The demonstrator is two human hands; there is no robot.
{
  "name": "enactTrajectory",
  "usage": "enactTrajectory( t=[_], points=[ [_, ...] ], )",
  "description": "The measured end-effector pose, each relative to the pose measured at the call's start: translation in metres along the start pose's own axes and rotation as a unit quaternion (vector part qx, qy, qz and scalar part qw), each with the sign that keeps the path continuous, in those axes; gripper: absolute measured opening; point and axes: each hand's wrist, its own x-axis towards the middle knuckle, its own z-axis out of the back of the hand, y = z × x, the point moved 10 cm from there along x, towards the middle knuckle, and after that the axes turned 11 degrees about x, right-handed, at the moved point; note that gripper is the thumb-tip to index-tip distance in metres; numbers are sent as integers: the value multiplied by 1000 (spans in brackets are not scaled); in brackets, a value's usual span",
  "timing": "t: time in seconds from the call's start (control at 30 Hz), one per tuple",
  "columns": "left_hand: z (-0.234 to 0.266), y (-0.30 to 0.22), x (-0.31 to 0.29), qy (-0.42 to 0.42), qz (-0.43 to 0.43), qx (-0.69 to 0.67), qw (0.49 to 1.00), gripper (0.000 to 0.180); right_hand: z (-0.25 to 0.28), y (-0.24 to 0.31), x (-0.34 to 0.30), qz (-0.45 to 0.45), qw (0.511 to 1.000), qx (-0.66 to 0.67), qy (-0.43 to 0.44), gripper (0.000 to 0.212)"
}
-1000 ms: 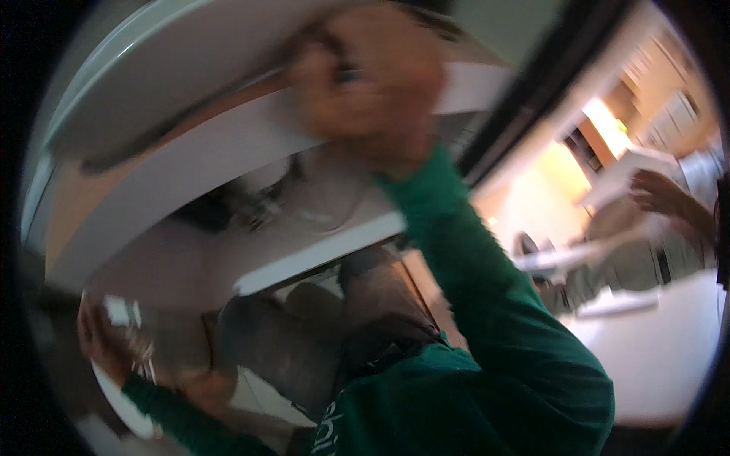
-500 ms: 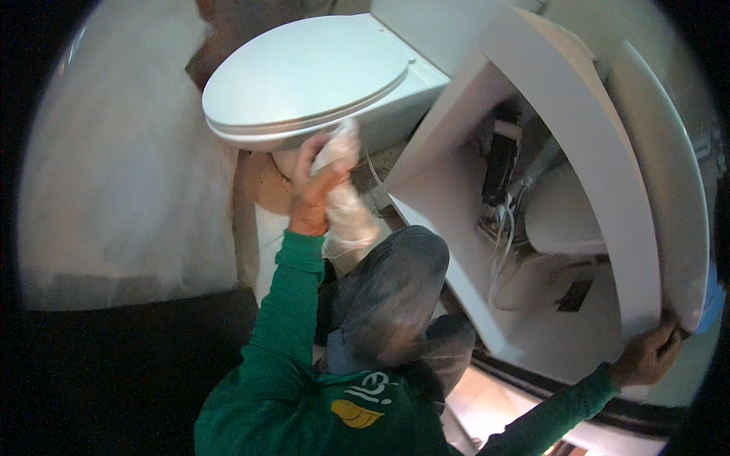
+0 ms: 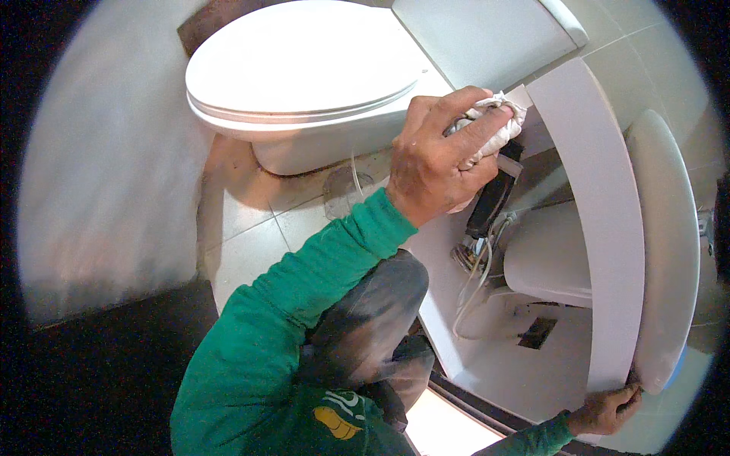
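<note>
My left hand [image 3: 433, 152] is closed around a crumpled white cloth [image 3: 498, 138]. It is at the near upper edge of a white open-fronted cabinet [image 3: 612, 197], beside the toilet tank. At the cabinet's lower right corner, my right hand [image 3: 604, 410] has its fingers curled on the edge, close under the white basin [image 3: 669, 251]. Part of its grip is hidden. Inside the cabinet are a black pipe-like piece [image 3: 493, 199], a pale hose [image 3: 473, 292] and a rounded white fixture [image 3: 547, 251].
A white toilet [image 3: 304, 64] with its lid down stands at the upper left, its tank [image 3: 487, 45] against the tiled wall. A floor drain [image 3: 346, 190] lies beside it. My bent knee [image 3: 380, 304] is in front of the cabinet. A grey wall surface [image 3: 114, 190] is on the left.
My left hand has moved from in front of the toilet up and right to the cabinet edge, with the cloth. The view has shifted; my right hand stays at the cabinet's lower corner.
</note>
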Motion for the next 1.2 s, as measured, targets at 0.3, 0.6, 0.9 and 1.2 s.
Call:
enactTrajectory(
  t=[0.3, 0.6, 0.9, 1.2],
  points=[
    [-1, -7, 0, -43, -7, 46, 998, 51, -6, 0, 1, 28, 999, 8, 46, 31],
    [-1, 75, -103, 121, 111, 95, 982, 45, -10, 8, -1, -8, 999, -15, 37, 29],
    [53, 94, -81, 10, 156, 30, 987, 40, -14, 9, -2, 13, 998, -24, 49, 32],
    [-6, 47, -43, -5, -20, -4, 1000, 48, -11, 12, -2, 81, 996, 5, 45, 32]
  ],
)
